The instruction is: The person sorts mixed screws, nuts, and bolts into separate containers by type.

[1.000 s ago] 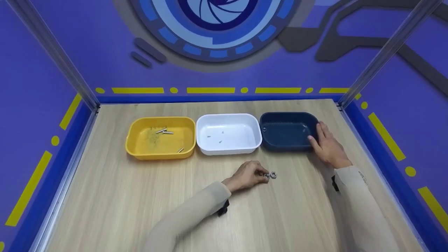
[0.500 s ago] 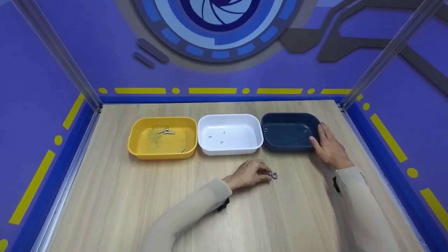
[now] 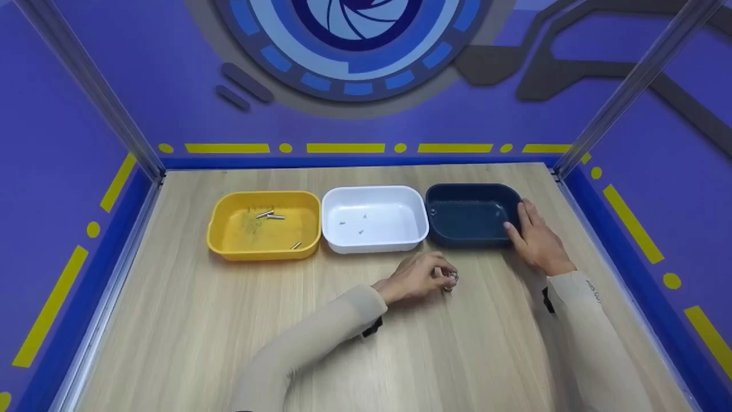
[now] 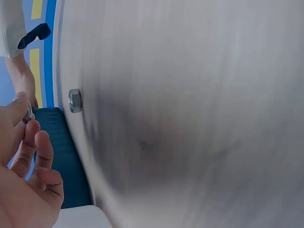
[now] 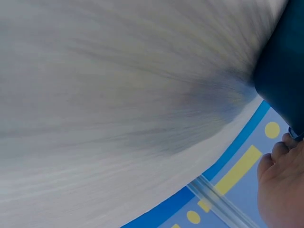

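My left hand (image 3: 420, 278) pinches a shiny metal nut (image 4: 28, 114) between thumb and fingertips, just above the table in front of the bins. Close by, a second hex nut (image 4: 75, 100) lies on the tabletop, partly hidden by the hand in the head view. My right hand (image 3: 540, 243) holds the right side of the dark blue bin (image 3: 474, 241), thumb over the rim and fingers along the outer wall. One small nut (image 3: 433, 212) sits inside that bin at its left end.
A white bin (image 3: 374, 248) with several tiny screws stands left of the dark one. Further left is a yellow bin (image 3: 263, 256) holding several metal pins (image 3: 275, 217). Purple panels (image 3: 343, 126) enclose the wooden table (image 3: 189, 320) at the back and sides.
My left hand has moved slightly right and away from me, raising one nut from beside the other. The right hand stays on the dark blue bin.
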A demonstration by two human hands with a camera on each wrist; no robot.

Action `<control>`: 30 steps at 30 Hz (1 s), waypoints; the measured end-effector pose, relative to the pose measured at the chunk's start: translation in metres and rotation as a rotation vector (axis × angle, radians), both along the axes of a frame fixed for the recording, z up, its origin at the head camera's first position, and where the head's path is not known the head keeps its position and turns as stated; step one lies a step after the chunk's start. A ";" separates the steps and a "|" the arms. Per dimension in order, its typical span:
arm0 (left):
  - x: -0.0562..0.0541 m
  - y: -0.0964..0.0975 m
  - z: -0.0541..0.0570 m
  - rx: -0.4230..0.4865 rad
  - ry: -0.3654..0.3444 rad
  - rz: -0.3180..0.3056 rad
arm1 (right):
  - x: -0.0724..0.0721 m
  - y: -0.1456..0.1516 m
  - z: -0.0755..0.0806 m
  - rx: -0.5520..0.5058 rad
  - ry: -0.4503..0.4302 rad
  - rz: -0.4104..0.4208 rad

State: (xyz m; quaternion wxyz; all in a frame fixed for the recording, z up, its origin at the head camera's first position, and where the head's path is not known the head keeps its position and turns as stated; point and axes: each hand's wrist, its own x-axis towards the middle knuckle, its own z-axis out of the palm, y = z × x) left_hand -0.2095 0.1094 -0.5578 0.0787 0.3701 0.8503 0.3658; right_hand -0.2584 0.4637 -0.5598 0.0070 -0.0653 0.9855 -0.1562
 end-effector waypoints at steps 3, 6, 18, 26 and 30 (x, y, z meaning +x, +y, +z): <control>-0.002 0.003 0.005 -0.011 0.025 -0.006 | 0.001 0.000 0.000 -0.006 -0.003 0.000; -0.005 0.006 0.011 -0.011 0.050 -0.009 | 0.001 0.000 -0.001 -0.010 0.000 0.004; -0.020 0.023 0.035 0.041 0.044 -0.014 | 0.001 -0.003 0.000 -0.011 0.012 0.003; -0.034 0.036 0.047 0.007 0.104 -0.013 | 0.001 -0.003 -0.002 0.003 0.023 -0.015; -0.039 0.043 0.053 0.003 0.100 -0.005 | 0.002 0.000 -0.002 -0.001 0.006 -0.023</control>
